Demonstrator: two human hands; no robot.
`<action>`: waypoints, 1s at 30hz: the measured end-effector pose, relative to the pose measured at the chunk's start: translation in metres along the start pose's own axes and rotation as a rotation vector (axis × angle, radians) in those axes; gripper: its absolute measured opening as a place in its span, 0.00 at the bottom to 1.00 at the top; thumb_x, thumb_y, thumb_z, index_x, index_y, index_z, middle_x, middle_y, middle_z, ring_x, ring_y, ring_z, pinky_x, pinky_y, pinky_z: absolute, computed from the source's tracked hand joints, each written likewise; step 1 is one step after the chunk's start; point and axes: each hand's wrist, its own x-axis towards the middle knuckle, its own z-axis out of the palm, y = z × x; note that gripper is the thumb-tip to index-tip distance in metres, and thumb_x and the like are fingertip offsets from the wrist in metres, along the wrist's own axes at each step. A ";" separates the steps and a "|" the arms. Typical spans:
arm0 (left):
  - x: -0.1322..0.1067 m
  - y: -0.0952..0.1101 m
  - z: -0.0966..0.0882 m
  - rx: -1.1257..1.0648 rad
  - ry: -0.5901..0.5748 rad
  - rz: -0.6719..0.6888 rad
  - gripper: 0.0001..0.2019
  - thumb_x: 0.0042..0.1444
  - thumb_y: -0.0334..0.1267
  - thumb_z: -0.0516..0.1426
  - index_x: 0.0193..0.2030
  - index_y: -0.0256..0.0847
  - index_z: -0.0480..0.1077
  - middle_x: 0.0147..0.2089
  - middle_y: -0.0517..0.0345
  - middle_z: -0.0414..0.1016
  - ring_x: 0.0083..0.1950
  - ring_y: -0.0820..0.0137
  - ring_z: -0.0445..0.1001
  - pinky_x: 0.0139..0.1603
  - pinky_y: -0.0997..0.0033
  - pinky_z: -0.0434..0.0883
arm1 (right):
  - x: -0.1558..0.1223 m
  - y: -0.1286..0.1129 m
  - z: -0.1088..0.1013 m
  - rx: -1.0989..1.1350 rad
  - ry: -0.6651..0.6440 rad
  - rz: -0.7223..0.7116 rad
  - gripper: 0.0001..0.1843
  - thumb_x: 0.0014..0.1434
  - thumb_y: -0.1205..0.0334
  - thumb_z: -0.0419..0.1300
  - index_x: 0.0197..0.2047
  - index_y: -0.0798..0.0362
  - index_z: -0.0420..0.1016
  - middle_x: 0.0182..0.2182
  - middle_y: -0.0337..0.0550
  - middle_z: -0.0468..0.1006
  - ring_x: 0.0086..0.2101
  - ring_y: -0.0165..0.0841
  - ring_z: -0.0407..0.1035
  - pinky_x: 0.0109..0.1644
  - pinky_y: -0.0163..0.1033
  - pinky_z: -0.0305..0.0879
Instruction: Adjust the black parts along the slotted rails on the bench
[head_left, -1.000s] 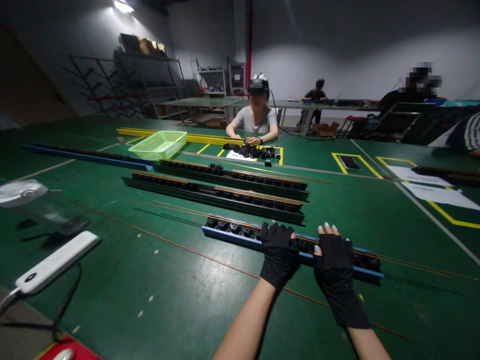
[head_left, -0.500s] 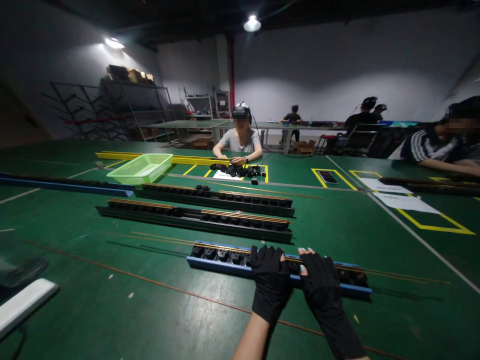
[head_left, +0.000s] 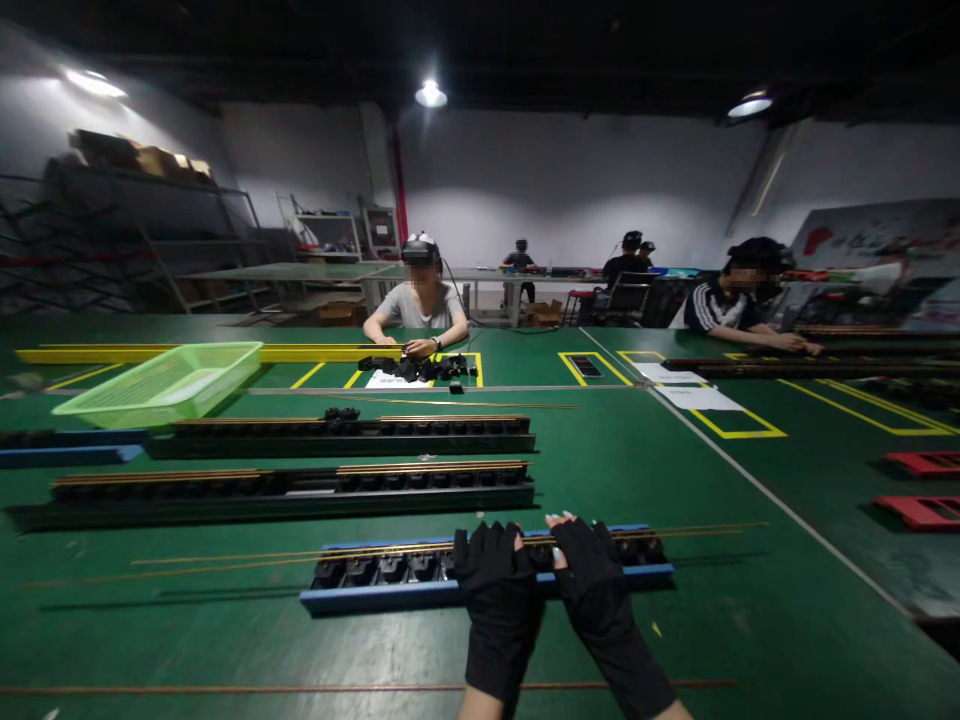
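A short blue channel (head_left: 382, 599) lies across the table in front of me, lined with a row of black plastic parts (head_left: 391, 568). Thin brass rods (head_left: 247, 559) run along the top of these parts and stick out past both ends. My left hand (head_left: 496, 585), in a black glove with bare fingertips, is closed over the rods near the channel's middle, its fingers reaching the far wall. Just right of it, my right hand (head_left: 589, 580), gloved alike, is closed over the same rods, thumb toward the left hand. Both palms hide the parts beneath.
Two longer dark channels (head_left: 420, 500) with black parts and rods lie beyond. A pale green basket (head_left: 161, 385) stands at the left. One reddish rod (head_left: 300, 689) lies near me. Across the table a person (head_left: 420, 295) handles black pieces; another person (head_left: 739, 300) sits right. Red parts (head_left: 922, 511) lie far right.
My view has swung to the right, so the table's things appear further left and red parts show at the right. Both hands stay on the rods over the blue channel.
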 end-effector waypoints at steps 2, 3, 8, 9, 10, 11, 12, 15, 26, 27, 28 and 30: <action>0.001 0.000 -0.002 0.005 -0.001 -0.002 0.11 0.61 0.30 0.53 0.40 0.43 0.77 0.38 0.54 0.81 0.44 0.59 0.75 0.62 0.47 0.58 | 0.003 -0.002 -0.002 -0.002 0.004 -0.001 0.21 0.64 0.69 0.50 0.58 0.55 0.72 0.52 0.46 0.80 0.55 0.36 0.70 0.69 0.49 0.49; 0.002 0.000 -0.002 0.006 -0.002 -0.001 0.11 0.61 0.30 0.53 0.40 0.43 0.77 0.38 0.53 0.81 0.44 0.59 0.75 0.62 0.47 0.58 | 0.003 -0.002 -0.002 -0.007 0.006 0.002 0.21 0.64 0.69 0.50 0.58 0.55 0.72 0.52 0.45 0.80 0.55 0.36 0.70 0.69 0.48 0.49; 0.001 -0.004 -0.002 0.024 -0.027 0.036 0.10 0.60 0.30 0.55 0.42 0.41 0.78 0.39 0.52 0.81 0.45 0.58 0.75 0.62 0.46 0.57 | 0.003 -0.003 -0.001 -0.020 -0.003 0.020 0.22 0.64 0.68 0.49 0.58 0.53 0.72 0.52 0.44 0.80 0.56 0.34 0.70 0.69 0.47 0.50; 0.000 -0.005 -0.001 0.034 -0.037 0.039 0.10 0.60 0.30 0.55 0.43 0.41 0.78 0.40 0.52 0.81 0.46 0.58 0.75 0.63 0.46 0.57 | 0.002 -0.003 0.000 -0.017 -0.004 0.024 0.22 0.64 0.68 0.49 0.58 0.53 0.72 0.52 0.44 0.80 0.56 0.34 0.70 0.69 0.47 0.50; -0.001 -0.007 0.000 0.042 -0.042 0.054 0.10 0.59 0.30 0.56 0.43 0.41 0.78 0.40 0.51 0.81 0.46 0.57 0.75 0.62 0.46 0.57 | 0.002 -0.003 0.001 -0.010 0.003 0.034 0.22 0.64 0.68 0.49 0.59 0.53 0.72 0.52 0.44 0.80 0.56 0.34 0.70 0.69 0.47 0.51; -0.001 -0.008 0.001 0.046 -0.048 0.062 0.10 0.59 0.30 0.56 0.43 0.41 0.78 0.40 0.51 0.81 0.47 0.56 0.75 0.63 0.45 0.57 | 0.002 -0.003 0.002 -0.001 0.018 0.047 0.22 0.64 0.68 0.49 0.58 0.52 0.72 0.51 0.44 0.80 0.56 0.34 0.70 0.69 0.47 0.51; -0.002 -0.009 0.002 0.047 -0.057 0.073 0.10 0.58 0.30 0.57 0.43 0.41 0.78 0.41 0.50 0.81 0.48 0.55 0.75 0.63 0.44 0.57 | 0.002 -0.004 0.003 0.008 0.037 0.059 0.22 0.64 0.68 0.49 0.58 0.52 0.72 0.51 0.43 0.80 0.56 0.33 0.70 0.69 0.47 0.51; -0.002 -0.011 0.002 0.050 -0.074 0.098 0.10 0.58 0.31 0.57 0.43 0.41 0.78 0.41 0.50 0.81 0.48 0.54 0.75 0.63 0.43 0.56 | 0.004 -0.005 0.004 0.026 0.080 0.077 0.22 0.64 0.68 0.48 0.58 0.51 0.72 0.50 0.42 0.81 0.55 0.32 0.70 0.70 0.46 0.49; 0.001 -0.006 -0.009 0.076 -0.120 0.143 0.13 0.54 0.30 0.56 0.44 0.39 0.77 0.45 0.46 0.80 0.52 0.50 0.73 0.62 0.40 0.56 | 0.001 -0.009 0.005 0.031 0.018 0.135 0.22 0.65 0.67 0.49 0.59 0.50 0.72 0.52 0.44 0.80 0.55 0.34 0.70 0.67 0.49 0.56; 0.000 -0.006 -0.009 0.078 -0.126 0.146 0.13 0.53 0.30 0.56 0.44 0.39 0.77 0.45 0.46 0.80 0.52 0.50 0.73 0.62 0.40 0.56 | 0.001 -0.008 0.004 0.026 0.014 0.126 0.23 0.65 0.67 0.49 0.60 0.50 0.72 0.52 0.44 0.80 0.55 0.34 0.71 0.67 0.49 0.56; 0.000 -0.006 -0.009 0.080 -0.131 0.147 0.13 0.53 0.30 0.56 0.44 0.39 0.77 0.45 0.45 0.79 0.51 0.50 0.73 0.62 0.40 0.56 | 0.001 -0.007 0.004 0.021 0.010 0.116 0.23 0.65 0.67 0.49 0.60 0.50 0.72 0.52 0.44 0.80 0.55 0.34 0.71 0.67 0.49 0.57; 0.000 -0.005 -0.009 0.083 -0.131 0.141 0.14 0.53 0.31 0.56 0.45 0.39 0.77 0.45 0.45 0.79 0.51 0.51 0.72 0.62 0.40 0.56 | 0.002 -0.006 0.002 0.014 0.002 0.104 0.23 0.64 0.67 0.50 0.61 0.50 0.71 0.52 0.44 0.80 0.55 0.34 0.71 0.67 0.49 0.57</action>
